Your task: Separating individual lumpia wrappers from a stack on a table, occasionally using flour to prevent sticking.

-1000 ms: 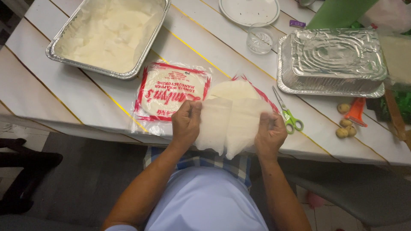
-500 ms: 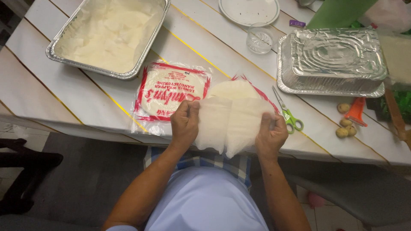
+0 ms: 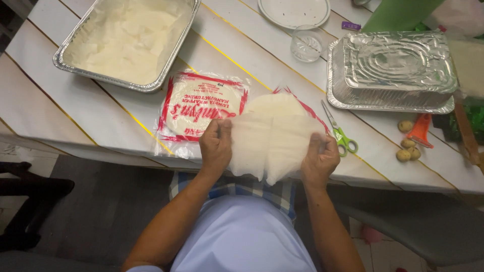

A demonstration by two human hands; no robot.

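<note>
I hold a thin, pale round wrapper sheet (image 3: pixel 272 141) up over the table's near edge. My left hand (image 3: pixel 216 146) pinches its left rim, and my right hand (image 3: pixel 319 158) pinches its right rim. The sheet hangs slack between them, folded and creased in the middle. Behind it lies a stack of wrappers (image 3: pixel 276 103) on red-trimmed plastic. To the left lies a sealed clear packet of wrappers (image 3: pixel 200 108) with red print.
A foil tray (image 3: pixel 128 43) with pale sheets sits at the back left. An upturned foil tray (image 3: pixel 396 68) stands at the right, with a clear cup (image 3: pixel 306 44) and white plate (image 3: pixel 295 11) behind. Green-handled scissors (image 3: pixel 340 133), small potatoes (image 3: pixel 407 148) and an orange peeler (image 3: pixel 419 131) lie at the right.
</note>
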